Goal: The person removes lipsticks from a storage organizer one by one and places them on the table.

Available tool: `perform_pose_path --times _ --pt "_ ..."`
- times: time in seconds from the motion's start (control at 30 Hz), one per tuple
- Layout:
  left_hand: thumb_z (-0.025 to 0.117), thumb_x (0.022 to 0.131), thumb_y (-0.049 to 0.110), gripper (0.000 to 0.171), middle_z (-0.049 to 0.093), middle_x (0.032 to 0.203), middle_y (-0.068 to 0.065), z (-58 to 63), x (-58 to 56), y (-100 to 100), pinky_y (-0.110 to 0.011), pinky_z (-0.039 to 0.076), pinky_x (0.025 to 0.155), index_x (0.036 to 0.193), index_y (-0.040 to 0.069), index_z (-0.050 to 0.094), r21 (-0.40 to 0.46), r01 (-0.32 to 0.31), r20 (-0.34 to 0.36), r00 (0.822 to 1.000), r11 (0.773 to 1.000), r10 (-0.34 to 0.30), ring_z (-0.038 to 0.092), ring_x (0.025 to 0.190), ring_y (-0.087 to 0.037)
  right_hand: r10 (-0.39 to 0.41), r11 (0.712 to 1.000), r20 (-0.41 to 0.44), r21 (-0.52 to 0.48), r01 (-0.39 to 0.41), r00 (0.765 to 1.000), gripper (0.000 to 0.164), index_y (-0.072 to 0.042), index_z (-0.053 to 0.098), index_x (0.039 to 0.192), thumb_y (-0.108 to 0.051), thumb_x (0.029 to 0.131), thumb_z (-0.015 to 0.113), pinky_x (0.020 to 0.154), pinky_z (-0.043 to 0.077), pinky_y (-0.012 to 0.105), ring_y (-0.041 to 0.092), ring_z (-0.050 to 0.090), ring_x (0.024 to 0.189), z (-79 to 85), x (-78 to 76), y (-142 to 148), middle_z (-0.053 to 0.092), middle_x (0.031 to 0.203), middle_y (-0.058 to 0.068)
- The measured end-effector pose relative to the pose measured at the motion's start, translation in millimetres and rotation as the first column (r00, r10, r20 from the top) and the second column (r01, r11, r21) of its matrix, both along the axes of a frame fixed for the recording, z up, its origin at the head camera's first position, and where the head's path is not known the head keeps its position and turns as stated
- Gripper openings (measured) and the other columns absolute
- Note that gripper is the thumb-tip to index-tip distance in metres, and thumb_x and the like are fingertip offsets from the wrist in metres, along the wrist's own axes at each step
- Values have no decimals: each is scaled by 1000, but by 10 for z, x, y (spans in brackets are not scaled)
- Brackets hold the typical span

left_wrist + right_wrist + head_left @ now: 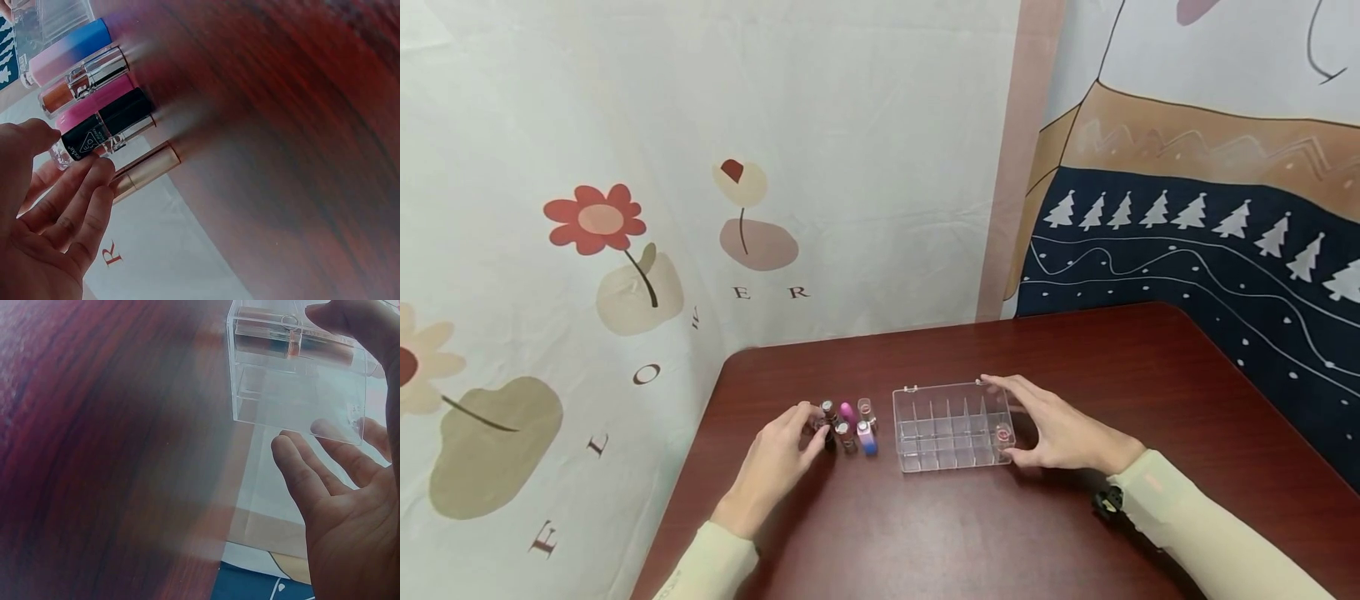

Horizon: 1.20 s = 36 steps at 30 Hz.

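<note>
At the left of the group of lipsticks, my left hand pinches a black lipstick tube between thumb and fingers near its top. A gold tube stands close to those fingers. Beside the black one are a magenta tube, a pink-and-blue tube and clear-cased lipsticks. My right hand holds the right end of a clear divided box, thumb at the near side and fingers at the far side. One clear-cased lipstick stands in a right-end compartment.
The box and lipsticks stand on a dark red-brown table. Behind the table's far edge hangs a pale flower-printed cloth, with a dark blue tree-patterned cloth at the right.
</note>
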<state>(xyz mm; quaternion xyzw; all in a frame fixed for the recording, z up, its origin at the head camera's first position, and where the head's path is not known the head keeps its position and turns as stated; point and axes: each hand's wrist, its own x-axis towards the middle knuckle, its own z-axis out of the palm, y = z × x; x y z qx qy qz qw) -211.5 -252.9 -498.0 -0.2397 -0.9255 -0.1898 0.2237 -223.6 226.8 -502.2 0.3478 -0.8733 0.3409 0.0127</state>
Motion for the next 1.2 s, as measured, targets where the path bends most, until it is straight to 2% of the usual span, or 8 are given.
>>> perform_pose_path --times 0.3,0.57,0.77,0.87,1.0,1.2 --pt "91 100 7 22 79 99 -3 -3 0 21 -28 61 66 114 8 75 16 20 -7 1000 1000 -20 71 72 -10 -16 1000 22 7 16 1000 118 -21 36 181 -14 84 103 120 61 50 25 69 146 -5 5 2 59 164 6" --pt "92 99 8 24 79 100 -3 -9 0 23 -29 64 67 117 7 76 10 22 -11 1000 1000 -22 75 72 -13 -5 1000 5 0 5 1000 117 -18 36 181 -13 85 102 120 61 50 26 69 146 -6 6 -2 60 164 9" --pt "93 99 12 27 79 102 -5 12 11 31 -31 64 65 121 7 78 -12 -10 -16 1000 1000 10 76 74 -15 -6 1000 17 0 6 1000 118 -21 35 181 -13 85 103 120 61 49 25 68 146 -10 2 6 59 164 7" --pt "93 99 16 27 78 99 -5 38 18 39 -30 60 62 121 9 78 -47 -42 -51 998 998 40 70 72 -15 -1 1000 10 -6 1 1000 118 -20 35 181 -13 85 102 120 62 49 26 69 146 -11 1 8 59 164 9" --pt "94 97 20 26 77 96 -5 79 25 57 -30 55 58 117 11 79 -77 -69 -132 990 995 58 62 71 -13 7 1000 3 -12 -7 1000 117 -19 36 181 -12 85 102 120 61 48 27 69 146 -15 -4 8 59 165 10" --pt "95 94 22 30 79 102 -6 161 25 123 -38 57 64 118 10 81 -79 -71 -230 972 994 51 69 78 -22 -9 1000 28 3 9 1000 119 -22 34 182 -15 86 103 121 61 49 28 68 147 -14 -7 8 58 166 10"
